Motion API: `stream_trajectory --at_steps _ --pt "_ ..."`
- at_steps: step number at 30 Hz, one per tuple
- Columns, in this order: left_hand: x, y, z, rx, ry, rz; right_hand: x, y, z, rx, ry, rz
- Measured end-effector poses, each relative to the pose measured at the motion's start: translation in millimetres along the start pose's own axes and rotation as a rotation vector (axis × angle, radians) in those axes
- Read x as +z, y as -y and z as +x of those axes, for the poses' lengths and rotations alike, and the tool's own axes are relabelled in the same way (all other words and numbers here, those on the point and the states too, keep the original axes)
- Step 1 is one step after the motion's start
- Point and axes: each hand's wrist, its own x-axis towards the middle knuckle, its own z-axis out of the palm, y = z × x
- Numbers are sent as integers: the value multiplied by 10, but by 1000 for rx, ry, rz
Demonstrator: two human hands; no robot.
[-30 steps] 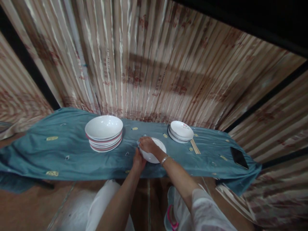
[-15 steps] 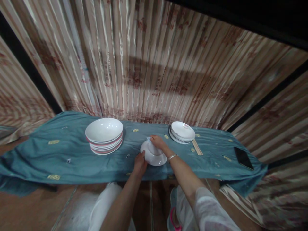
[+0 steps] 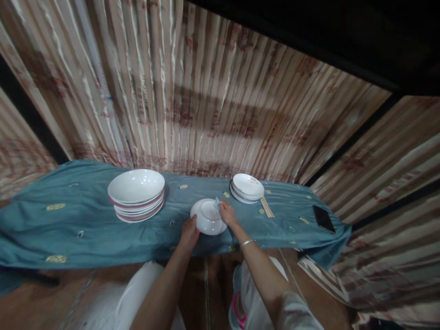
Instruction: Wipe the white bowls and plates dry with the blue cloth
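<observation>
A white dish (image 3: 208,226) is held low over the cloth-covered table, its underside with the round foot ring turned up. My left hand (image 3: 189,233) grips its left rim, the thumb lying on the surface. A small pale blue cloth (image 3: 217,203) is pinched in the fingers of my right hand (image 3: 227,213), at the dish's upper right edge. To the left stands a stack of large white bowls (image 3: 137,195) with red-banded rims. A shorter stack of small white dishes (image 3: 247,187), the top one flower-printed, sits beyond my right hand.
Wooden chopsticks (image 3: 267,207) lie beside the small stack. A black phone (image 3: 323,218) rests near the right end of the teal tablecloth (image 3: 92,220). Striped curtains (image 3: 206,91) hang behind, and a dark frame bar (image 3: 337,137) slants down at the right.
My right hand and the cloth have moved from the dish's far edge to its right side, uncovering the foot ring. My left hand keeps its grip. The whole view has shifted slightly.
</observation>
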Motion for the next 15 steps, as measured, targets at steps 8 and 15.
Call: stream_trajectory --at_steps 8,15 --pt "169 -71 -140 -57 -113 82 302 -27 -395 36 -278 77" --pt "200 -75 -181 -51 -111 90 570 38 -657 102 -432 193"
